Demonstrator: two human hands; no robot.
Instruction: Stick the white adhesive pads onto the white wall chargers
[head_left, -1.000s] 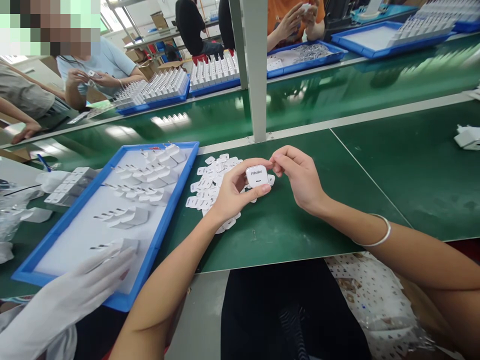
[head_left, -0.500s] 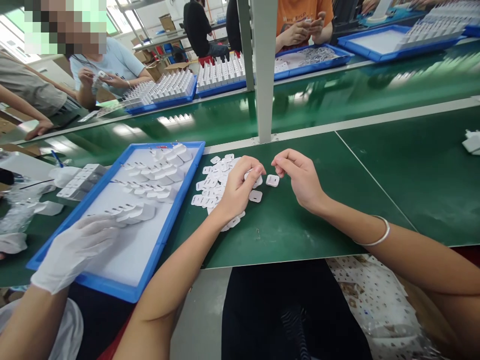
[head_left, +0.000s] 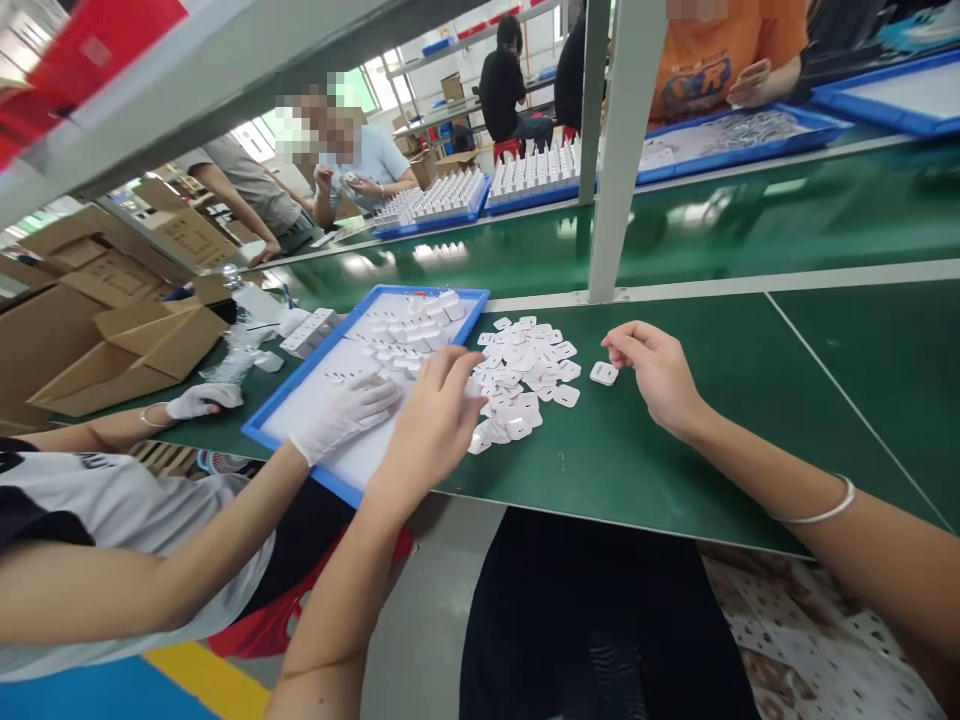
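Observation:
My left hand [head_left: 435, 420] hovers over the right rim of a blue-framed tray [head_left: 352, 493], left of the pile. Its thumb stands apart from the fingers, with nothing plainly in its grip. A heap of thin white square plates with slots [head_left: 525, 365] lies just right of it. Further right my right hand [head_left: 656, 375] is closed, thumb and fingertips pressed together; what they hold, if anything, is too small to make out. Below those fingertips lies a single white slotted plate [head_left: 604, 373] on the green table [head_left: 570, 480].
A co-worker's white-gloved hand [head_left: 349, 415] reaches into the tray beside rows of white chargers [head_left: 412, 330]. Their other gloved hand [head_left: 204, 400] rests near plastic bags and an open cardboard box [head_left: 127, 355]. A pale metal post [head_left: 619, 150] rises at the table's back edge.
My view has swung left. My left hand has moved left from the pile's right side to the tray's edge, its fingers opening. The right hand stays near the single plate.

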